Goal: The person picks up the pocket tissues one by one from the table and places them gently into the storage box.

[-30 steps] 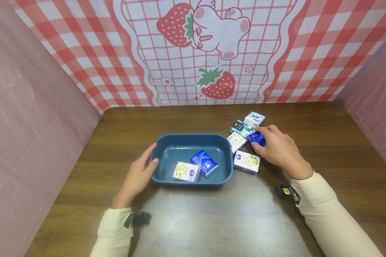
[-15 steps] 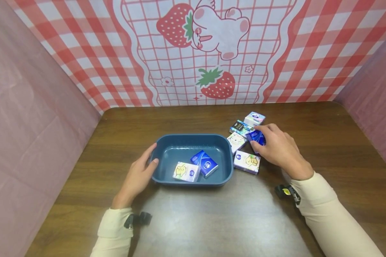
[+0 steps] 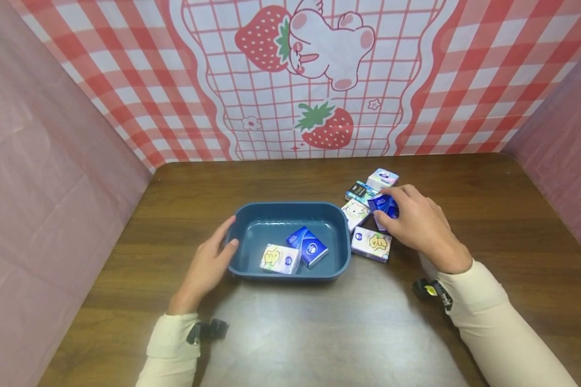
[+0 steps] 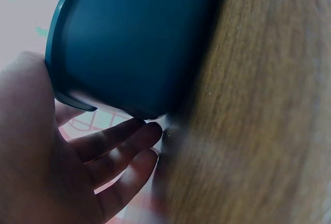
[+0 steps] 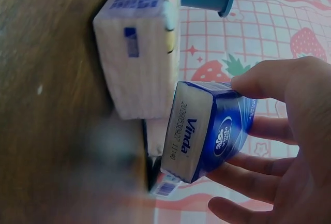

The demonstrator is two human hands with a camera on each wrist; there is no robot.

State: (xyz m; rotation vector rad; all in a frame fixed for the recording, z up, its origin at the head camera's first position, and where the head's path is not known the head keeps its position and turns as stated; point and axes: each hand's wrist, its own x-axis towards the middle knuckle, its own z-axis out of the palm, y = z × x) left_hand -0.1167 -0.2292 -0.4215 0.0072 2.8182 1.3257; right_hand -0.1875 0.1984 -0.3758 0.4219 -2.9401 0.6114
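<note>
My right hand (image 3: 418,226) pinches a blue Vinda tissue pack (image 5: 220,136) between thumb and fingers. In the right wrist view the pack is tilted, its white printed end facing the camera. My left hand (image 3: 208,263) grips the left end of a dark teal plastic basin (image 3: 290,209), thumb over the rim and the other fingers against the outside wall (image 4: 134,38). Inside the basin lie a blue tissue pack (image 3: 312,247) and a white one with a yellow cartoon (image 3: 273,258), overlapping each other.
Right of the basin, a white pack with a bear (image 3: 375,243), a white cartoon pack (image 3: 355,212), a blue patterned pack with a black label (image 3: 360,191) and a pale pack (image 3: 383,177) lie clustered on the wooden table (image 3: 198,183). A checked strawberry cloth (image 3: 174,80) hangs behind.
My right hand has shifted slightly left with the blue tissue pack, which now stands more tilted. The left hand and the basin have stayed in place.
</note>
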